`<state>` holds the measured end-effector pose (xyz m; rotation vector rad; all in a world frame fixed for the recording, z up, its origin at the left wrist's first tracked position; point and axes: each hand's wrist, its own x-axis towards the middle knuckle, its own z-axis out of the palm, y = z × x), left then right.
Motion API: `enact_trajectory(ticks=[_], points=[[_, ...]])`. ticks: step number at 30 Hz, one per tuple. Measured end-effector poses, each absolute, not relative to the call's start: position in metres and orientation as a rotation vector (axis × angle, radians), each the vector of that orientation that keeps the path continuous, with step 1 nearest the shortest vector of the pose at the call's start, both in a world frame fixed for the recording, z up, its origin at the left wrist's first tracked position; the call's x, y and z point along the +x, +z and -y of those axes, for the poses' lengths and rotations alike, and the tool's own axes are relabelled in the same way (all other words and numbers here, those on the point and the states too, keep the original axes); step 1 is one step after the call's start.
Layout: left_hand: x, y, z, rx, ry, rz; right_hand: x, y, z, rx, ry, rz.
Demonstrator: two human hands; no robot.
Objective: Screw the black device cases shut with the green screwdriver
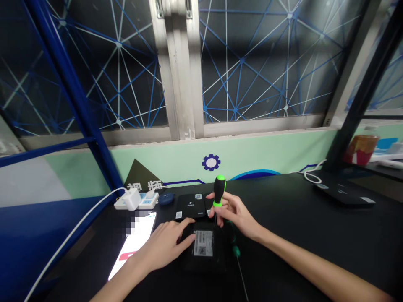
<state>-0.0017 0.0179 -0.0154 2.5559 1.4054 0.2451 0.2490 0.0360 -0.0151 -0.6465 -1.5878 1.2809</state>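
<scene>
Screwdriver point(219, 191) near upright at black box's point(203, 244) one o'clock
Right hand point(235, 212) grips it; left hand point(168, 240), loosely spread, touches ten o'clock.

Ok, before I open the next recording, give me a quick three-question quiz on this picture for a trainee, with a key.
1. Which hand holds the black-and-bright-green screwdriver at the labelled black box?
2. True or false: the lit phone lies to the right of that box.
3. How many screwdrivers can you see?

Key
1. The right hand.
2. False: the lit phone lies to the left, beside the left forearm.
3. Two: the held one, and a second screwdriver with a dark green handle, lying on the table.
</scene>
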Motion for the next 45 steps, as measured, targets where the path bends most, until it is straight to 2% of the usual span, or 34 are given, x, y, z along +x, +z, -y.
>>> enact_trajectory(ticks=[45], points=[[-0.002,-0.018,-0.019,2.564,0.255,-1.391,0.241,-0.024,-0.035,-0.61,1.228,1.56]])
